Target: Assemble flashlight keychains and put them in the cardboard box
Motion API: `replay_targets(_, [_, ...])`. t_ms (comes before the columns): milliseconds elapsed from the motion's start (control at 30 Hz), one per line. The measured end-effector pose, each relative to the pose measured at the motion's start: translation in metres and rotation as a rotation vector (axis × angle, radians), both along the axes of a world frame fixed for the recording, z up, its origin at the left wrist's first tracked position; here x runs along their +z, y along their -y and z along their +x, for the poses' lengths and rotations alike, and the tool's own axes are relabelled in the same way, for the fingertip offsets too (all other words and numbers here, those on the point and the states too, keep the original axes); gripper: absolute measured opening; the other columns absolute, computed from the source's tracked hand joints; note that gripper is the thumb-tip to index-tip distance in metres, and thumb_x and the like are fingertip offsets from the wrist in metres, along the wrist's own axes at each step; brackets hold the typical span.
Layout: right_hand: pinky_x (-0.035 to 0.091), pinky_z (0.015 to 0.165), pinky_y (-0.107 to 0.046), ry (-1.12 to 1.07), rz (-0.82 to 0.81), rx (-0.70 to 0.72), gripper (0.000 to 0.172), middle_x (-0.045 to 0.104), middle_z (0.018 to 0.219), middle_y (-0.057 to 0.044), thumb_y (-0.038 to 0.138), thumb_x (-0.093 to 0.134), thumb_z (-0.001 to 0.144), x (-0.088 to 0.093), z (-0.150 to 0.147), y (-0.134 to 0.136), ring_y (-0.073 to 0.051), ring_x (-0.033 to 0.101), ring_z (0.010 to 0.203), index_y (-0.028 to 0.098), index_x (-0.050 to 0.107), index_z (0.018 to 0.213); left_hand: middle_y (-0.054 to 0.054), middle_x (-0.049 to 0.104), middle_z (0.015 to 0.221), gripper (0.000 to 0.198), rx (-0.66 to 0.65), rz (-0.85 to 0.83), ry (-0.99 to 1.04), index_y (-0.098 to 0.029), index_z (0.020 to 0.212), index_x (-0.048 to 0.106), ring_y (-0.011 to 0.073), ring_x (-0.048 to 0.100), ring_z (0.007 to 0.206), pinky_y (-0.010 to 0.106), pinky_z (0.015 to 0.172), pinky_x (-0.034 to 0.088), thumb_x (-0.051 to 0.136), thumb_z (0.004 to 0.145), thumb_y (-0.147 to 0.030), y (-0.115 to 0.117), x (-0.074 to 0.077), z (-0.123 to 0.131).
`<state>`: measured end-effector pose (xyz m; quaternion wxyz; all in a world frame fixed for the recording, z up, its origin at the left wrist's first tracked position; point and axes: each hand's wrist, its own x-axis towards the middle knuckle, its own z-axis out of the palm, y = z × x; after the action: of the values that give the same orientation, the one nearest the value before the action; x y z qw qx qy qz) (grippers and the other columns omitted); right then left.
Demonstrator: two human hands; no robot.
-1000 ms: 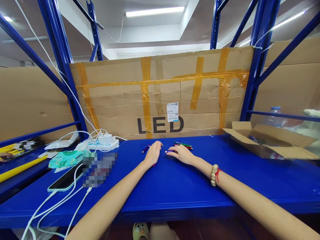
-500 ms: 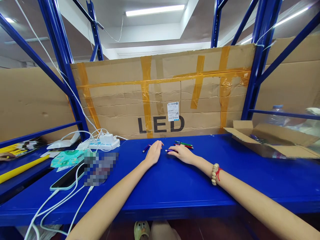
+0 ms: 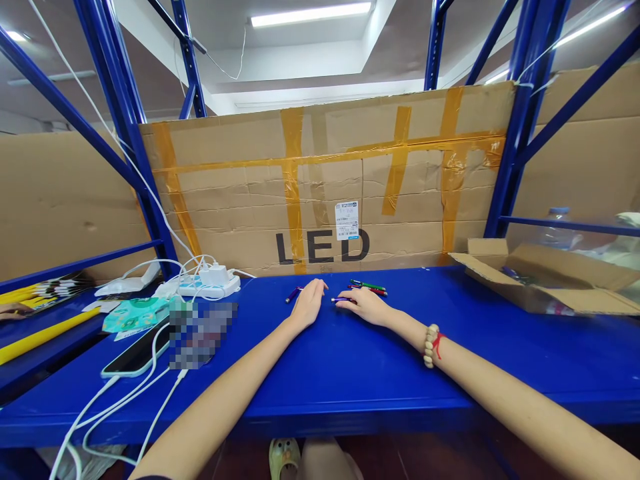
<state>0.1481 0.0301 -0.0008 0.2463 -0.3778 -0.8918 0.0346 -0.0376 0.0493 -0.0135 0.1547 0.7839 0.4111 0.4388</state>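
Note:
My left hand (image 3: 307, 303) rests on the blue shelf top, fingers stretched out together, seen from the back. A dark purple pen (image 3: 293, 295) pokes out at its left side; the rest of that pen is hidden behind the hand. To the right, my right hand (image 3: 369, 306) has its fingers bent over another purple pen (image 3: 343, 299), whose silver-tipped end points left. Just beyond that hand lie a green pen (image 3: 369, 285) and a red pen (image 3: 381, 292), partly covered by it. Beads circle my right wrist.
At left are a phone (image 3: 135, 353) with white cables, a teal packet (image 3: 136, 315) and a white power strip (image 3: 220, 288). An open cardboard box (image 3: 540, 293) stands at right. Taped cardboard (image 3: 240, 207) forms the back wall. Another person's hand (image 3: 14, 311) shows at far left.
Both hands and the pens hold nearly the same places. The whole view has shifted very slightly.

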Motion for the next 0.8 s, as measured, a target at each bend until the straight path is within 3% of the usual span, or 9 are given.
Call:
replay_targets(300, [0.041,0.066,-0.025,0.026,-0.007,-0.011,0.038,0.068,0.081,-0.004,0.046,0.038,0.089,0.0015,-0.0004,0.0018,-0.017,0.060,0.073,0.019,0.066,0.088,0.002,0.054,0.075,0.038,-0.001,0.003,0.003,-0.019,0.082,0.053,0.0158,0.052,0.077,0.029,0.076,0.041,0.020,0.092,-0.036,-0.0008,-0.0007,0.0004])
replay_targets(800, [0.043,0.077,-0.028,0.031,0.002,-0.010,0.033,0.068,0.099,-0.004,0.040,0.041,0.089,-0.0015,0.0007,-0.0017,-0.019,0.061,0.086,0.021,0.065,0.103,0.001,0.053,0.075,0.038,0.004,0.001,-0.008,-0.020,0.082,0.053,0.0158,0.052,0.077,0.029,0.075,0.041,0.020,0.092,-0.035,-0.0005,-0.0002,0.0006])
